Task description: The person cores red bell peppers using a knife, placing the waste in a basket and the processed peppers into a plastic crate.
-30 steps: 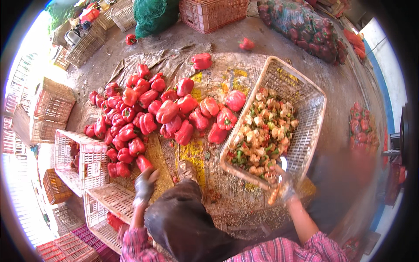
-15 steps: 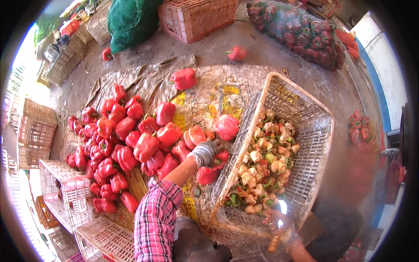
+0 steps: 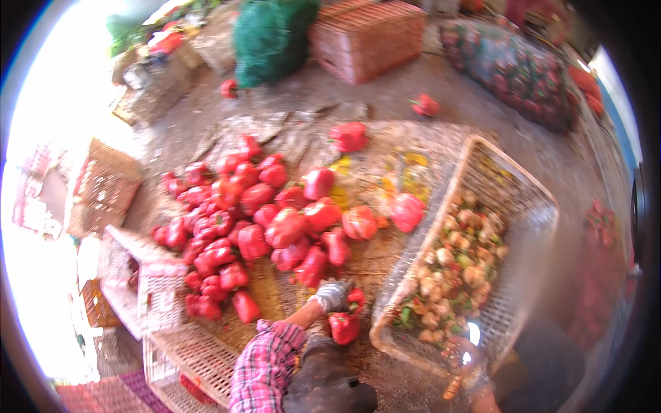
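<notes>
Nearer the knee (image 3: 327,375) now, left fingers (image 3: 343,288) hold a red pepper (image 3: 356,299); right fingers (image 3: 454,346) grip a knife (image 3: 473,334).

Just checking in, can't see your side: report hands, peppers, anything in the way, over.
Left hand at red peppers, grip unclear. Right hand holds orange-handled tool. Crate close by right hand, possibly in its way.

Blown-out glare at left, motion blur throughout

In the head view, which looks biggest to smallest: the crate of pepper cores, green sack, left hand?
Largest: crate of pepper cores
Next: green sack, cut off at the top
Smallest: left hand
</notes>
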Motion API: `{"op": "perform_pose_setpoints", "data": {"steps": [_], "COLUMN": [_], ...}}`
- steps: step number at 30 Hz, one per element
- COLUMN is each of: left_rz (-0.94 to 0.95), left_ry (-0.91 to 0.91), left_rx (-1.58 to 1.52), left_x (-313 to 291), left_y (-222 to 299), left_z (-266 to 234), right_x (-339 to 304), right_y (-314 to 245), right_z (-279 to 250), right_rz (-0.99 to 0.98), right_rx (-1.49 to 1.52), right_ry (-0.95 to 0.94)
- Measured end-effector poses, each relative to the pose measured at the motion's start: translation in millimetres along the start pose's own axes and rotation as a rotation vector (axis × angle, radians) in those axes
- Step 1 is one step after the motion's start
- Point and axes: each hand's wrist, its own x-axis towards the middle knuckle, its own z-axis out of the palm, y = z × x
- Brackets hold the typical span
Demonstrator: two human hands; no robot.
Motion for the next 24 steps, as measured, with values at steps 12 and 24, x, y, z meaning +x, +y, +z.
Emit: {"op": "perform_pose_setpoints", "data": {"steps": [12, 24], "left_rz": [-0.044, -0.123], "left_ry": [0.411, 0.429], "left_rx": [-0.266, -1.199], "left_x": [3.9, -7.5], "left_y": [5.7, -29.8], "left_z": [99.9, 88.8], "right_x": [16.3, -8.5], "right_y": [-10.5, -6.2], "right_z": [32.5, 24.8], "right_rz": [-0.063, -0.145], "right_rx": [-0.142, -0.187], "right_ry": [-0.008, 0.005]}}
